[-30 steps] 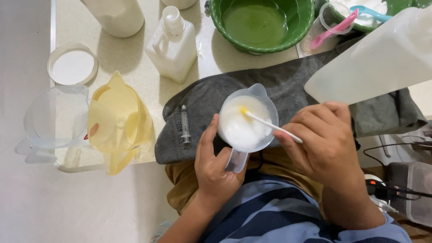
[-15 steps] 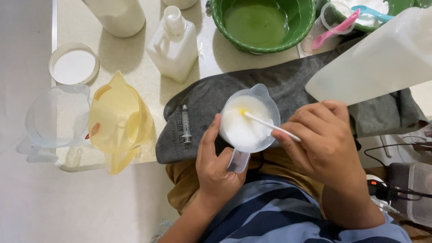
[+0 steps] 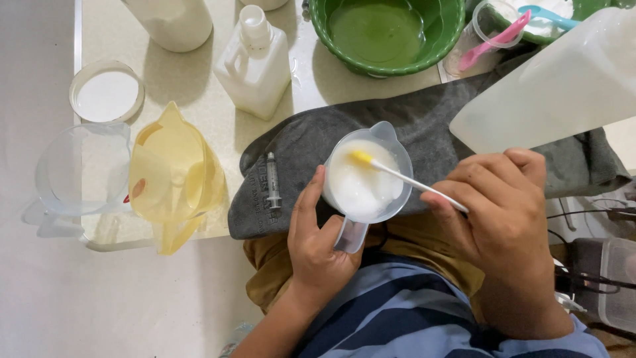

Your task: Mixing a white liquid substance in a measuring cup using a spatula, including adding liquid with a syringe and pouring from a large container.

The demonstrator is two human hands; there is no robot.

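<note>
Now, cup [image 3: 366, 180]: near the middle, on the grey cloth [image 3: 430, 132] that catches spills.
Left hand [image 3: 318, 242]: fingers wrapped round the handle, keeping the cup steady.
Right hand [image 3: 503, 212]: fingers pinch the stick [image 3: 404, 178], its yellow tip in the white mix.

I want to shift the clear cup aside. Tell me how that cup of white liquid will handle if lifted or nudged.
The clear plastic cup looks nearly full of white liquid, so it is probably heavy for its size and apt to slosh at the spout. It sits on the soft grey towel, so a push may tip rather than slide it. The left hand at its handle should steady it.
</note>
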